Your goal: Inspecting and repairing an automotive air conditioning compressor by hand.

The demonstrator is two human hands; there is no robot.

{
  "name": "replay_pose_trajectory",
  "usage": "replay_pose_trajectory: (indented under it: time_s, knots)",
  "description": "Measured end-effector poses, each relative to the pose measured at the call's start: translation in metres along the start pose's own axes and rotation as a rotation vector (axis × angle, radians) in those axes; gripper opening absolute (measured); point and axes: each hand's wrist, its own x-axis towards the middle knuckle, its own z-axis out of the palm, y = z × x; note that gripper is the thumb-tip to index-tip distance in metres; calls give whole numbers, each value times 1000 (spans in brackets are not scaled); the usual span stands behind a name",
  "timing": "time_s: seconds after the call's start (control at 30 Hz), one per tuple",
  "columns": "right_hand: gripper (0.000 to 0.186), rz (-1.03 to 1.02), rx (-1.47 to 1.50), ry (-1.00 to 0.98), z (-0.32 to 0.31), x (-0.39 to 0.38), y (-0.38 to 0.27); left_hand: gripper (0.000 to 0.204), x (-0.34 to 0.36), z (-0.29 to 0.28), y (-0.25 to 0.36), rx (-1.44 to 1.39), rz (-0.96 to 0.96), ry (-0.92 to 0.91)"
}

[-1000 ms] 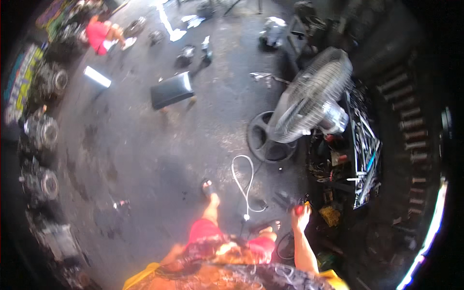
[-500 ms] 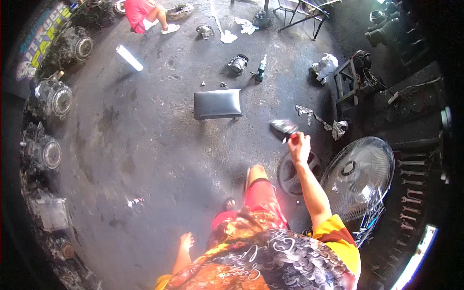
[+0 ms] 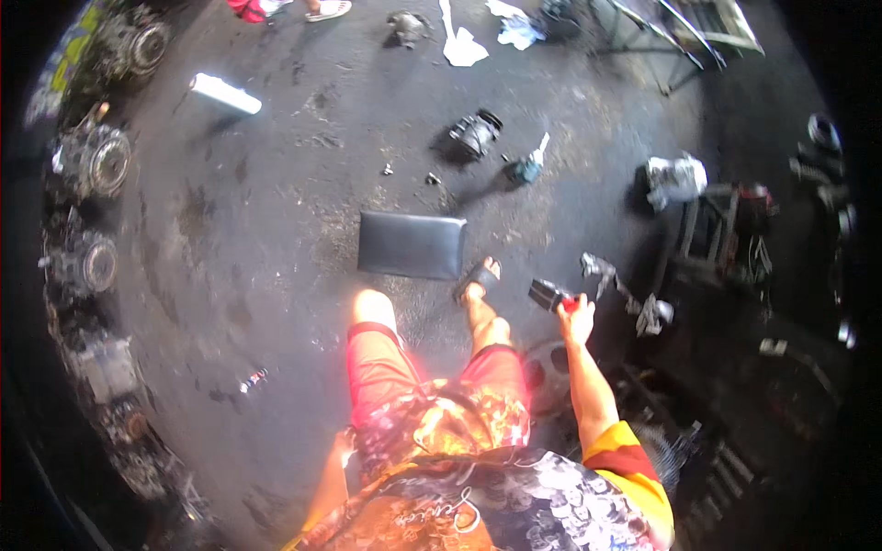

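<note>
My right hand is stretched forward at the right, closed on a small tool with a red grip and a dark head. My left hand hangs low beside my left thigh, mostly hidden by my patterned shirt; I cannot tell if it holds anything. A flat black cushion lies on the dark concrete floor just ahead of my sandalled right foot. My left knee is raised in red shorts.
Metal parts lie ahead: a dark motor-like piece, a small teal-and-white item, a bent metal piece. Engines line the left edge. A white tube lies far left. Racks and clutter fill the right.
The view has swung left and forward: the fan has left the picture, the cushion has come closer to my feet. My right hand still holds the red-handled tool out front.
</note>
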Motion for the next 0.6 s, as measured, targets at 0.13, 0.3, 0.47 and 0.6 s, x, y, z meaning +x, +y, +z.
replay_pose_trajectory:
  time_s: [0.13, 0.3, 0.47, 0.6]
  knots:
    - [44, -49, -18, 1, -54, 40, -39, 58, -33, 5, 105, -212, -140, -28]
    - [41, -315, 63, 50, -52, 127, -55, 53, 43, 25, 146, 374, 5, -59]
    - [61, -554, -237, 65, -36, 225, -149, 41, 147, -45, 335, -547, 80, 493]
    - [49, -452, -255, 93, -65, 274, -207, 43, 213, -71, 403, -497, 107, 332]
